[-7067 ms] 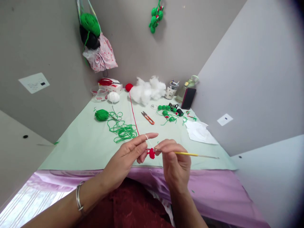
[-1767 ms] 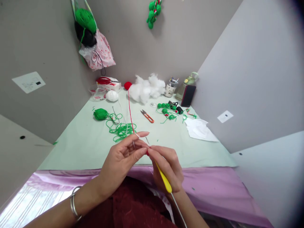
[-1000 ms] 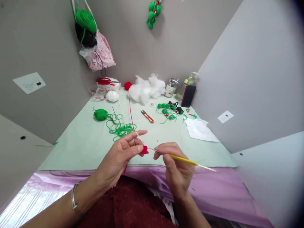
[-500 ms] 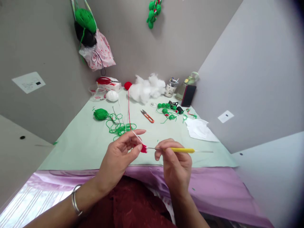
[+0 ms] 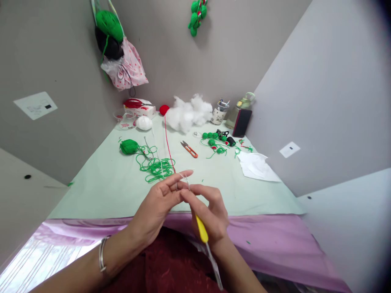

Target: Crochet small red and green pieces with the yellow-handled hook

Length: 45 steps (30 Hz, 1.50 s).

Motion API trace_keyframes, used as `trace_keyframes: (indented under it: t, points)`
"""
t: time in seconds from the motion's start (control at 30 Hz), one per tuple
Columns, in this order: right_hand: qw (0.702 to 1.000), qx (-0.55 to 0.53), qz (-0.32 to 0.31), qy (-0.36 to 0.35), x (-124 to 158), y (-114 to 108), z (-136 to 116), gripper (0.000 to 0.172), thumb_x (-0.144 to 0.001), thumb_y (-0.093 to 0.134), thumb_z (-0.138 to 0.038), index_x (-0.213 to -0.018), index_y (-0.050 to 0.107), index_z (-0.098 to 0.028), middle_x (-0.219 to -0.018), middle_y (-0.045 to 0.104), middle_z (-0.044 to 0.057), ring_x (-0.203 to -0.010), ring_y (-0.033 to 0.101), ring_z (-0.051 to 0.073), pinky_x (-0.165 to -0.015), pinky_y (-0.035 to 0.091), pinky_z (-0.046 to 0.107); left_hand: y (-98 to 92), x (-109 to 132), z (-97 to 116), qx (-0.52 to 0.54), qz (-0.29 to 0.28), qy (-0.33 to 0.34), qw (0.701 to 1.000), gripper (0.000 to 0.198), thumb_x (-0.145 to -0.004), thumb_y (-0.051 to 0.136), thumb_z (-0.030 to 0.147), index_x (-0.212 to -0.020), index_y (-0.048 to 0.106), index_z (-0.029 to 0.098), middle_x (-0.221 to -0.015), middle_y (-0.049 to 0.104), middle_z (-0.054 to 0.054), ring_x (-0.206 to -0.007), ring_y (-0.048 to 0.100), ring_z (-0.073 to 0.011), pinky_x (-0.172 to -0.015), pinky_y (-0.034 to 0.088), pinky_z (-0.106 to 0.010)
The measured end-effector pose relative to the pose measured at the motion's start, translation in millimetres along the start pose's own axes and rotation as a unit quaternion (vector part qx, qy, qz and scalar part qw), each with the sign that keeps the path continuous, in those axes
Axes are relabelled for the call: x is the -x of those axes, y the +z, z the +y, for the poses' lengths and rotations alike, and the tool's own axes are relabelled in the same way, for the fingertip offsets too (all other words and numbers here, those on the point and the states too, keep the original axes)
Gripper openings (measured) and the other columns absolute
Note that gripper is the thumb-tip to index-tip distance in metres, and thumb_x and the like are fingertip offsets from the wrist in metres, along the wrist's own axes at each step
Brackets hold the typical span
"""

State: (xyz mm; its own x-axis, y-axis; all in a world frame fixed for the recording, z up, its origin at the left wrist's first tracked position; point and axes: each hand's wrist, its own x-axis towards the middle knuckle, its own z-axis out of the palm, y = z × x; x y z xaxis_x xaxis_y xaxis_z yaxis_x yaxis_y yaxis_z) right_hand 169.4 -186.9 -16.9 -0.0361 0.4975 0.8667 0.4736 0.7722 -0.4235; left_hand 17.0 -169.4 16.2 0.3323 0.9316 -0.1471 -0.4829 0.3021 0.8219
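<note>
My left hand [image 5: 157,201] is closed in a pinch at the red crochet piece, which the fingers of both hands now hide. White yarn [image 5: 182,175] runs over its raised index finger. My right hand [image 5: 209,207] grips a crochet hook [image 5: 201,230] by its yellow handle, with the thin rear end pointing down toward me. The hook's metal tip stands up by the left index finger, near the white yarn. Both hands touch at the fingertips. A red strand [image 5: 168,146] leads from the red yarn ball [image 5: 164,110] to my left hand.
Loose green yarn [image 5: 155,165] and its ball [image 5: 128,147] lie beyond my left hand. Orange thread snips [image 5: 189,149] are mid-table. Behind are a white yarn ball [image 5: 143,123], fluffy stuffing [image 5: 189,114] and a phone [image 5: 242,123]. Green crocheted balls [image 5: 212,142] and white paper [image 5: 256,166] lie right.
My right hand has moved left against my left hand. The hook has swung from level to steep, its rear end now toward me. The red crochet piece has gone from sight.
</note>
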Motion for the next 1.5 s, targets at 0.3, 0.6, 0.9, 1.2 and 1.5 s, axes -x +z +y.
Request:
trace_keyframes:
  t: [0.3,0.6,0.9,1.2,1.5]
  points:
    - [0.919,-0.299,0.056,0.25,-19,1,2,0.013,-0.101,0.066,-0.025,-0.099,0.079,-0.025,-0.087,0.071,0.003,-0.069,0.067,0.015,-0.063,0.057,0.031,-2.8,-2,9,-0.031,0.008,0.027,0.999,0.032,-0.08,0.088,0.026,-0.112,0.084,0.025,-0.084,0.07,0.001,-0.079,0.062,-0.0125,-0.08,0.051,-0.026]
    - [0.905,-0.313,0.041,0.283,-14,3,7,0.013,-0.099,0.069,-0.031,-0.097,0.078,-0.023,-0.086,0.076,0.004,-0.068,0.067,0.016,-0.065,0.059,0.032,-4.6,2,3,-0.081,-0.005,0.03,0.996,0.04,-0.083,0.087,0.03,-0.122,0.081,0.03,-0.098,0.074,-0.002,-0.097,0.065,-0.0184,-0.094,0.05,-0.032]
    - [0.888,-0.368,0.025,0.274,-19,-3,9,0.016,-0.103,0.062,-0.033,-0.095,0.07,-0.021,-0.084,0.079,0.006,-0.065,0.07,0.016,-0.059,0.059,0.029,-4.1,3,8,-0.111,-0.005,0.039,0.993,0.03,-0.09,0.078,0.03,-0.12,0.082,0.033,-0.092,0.066,0.0,-0.093,0.059,-0.0174,-0.092,0.044,-0.031]
    - [0.977,-0.163,-0.053,0.124,-15,-20,-2,0.023,-0.106,0.049,-0.014,-0.115,0.068,-0.023,-0.103,0.078,0.007,-0.092,0.074,0.02,-0.08,0.063,0.037,-6.7,5,7,-0.136,0.015,0.067,0.988,0.029,-0.091,0.078,0.032,-0.12,0.081,0.029,-0.089,0.065,0.001,-0.089,0.059,-0.0172,-0.088,0.047,-0.03]
    - [0.995,0.046,-0.076,-0.054,-7,-13,0,0.034,-0.101,0.054,-0.007,-0.128,0.068,-0.021,-0.111,0.076,0.012,-0.102,0.074,0.022,-0.082,0.065,0.036,-1.8,2,2,-0.096,0.02,0.086,0.991,0.041,-0.082,0.089,0.027,-0.121,0.079,0.028,-0.086,0.067,0.003,-0.084,0.063,-0.0129,-0.084,0.051,-0.025]
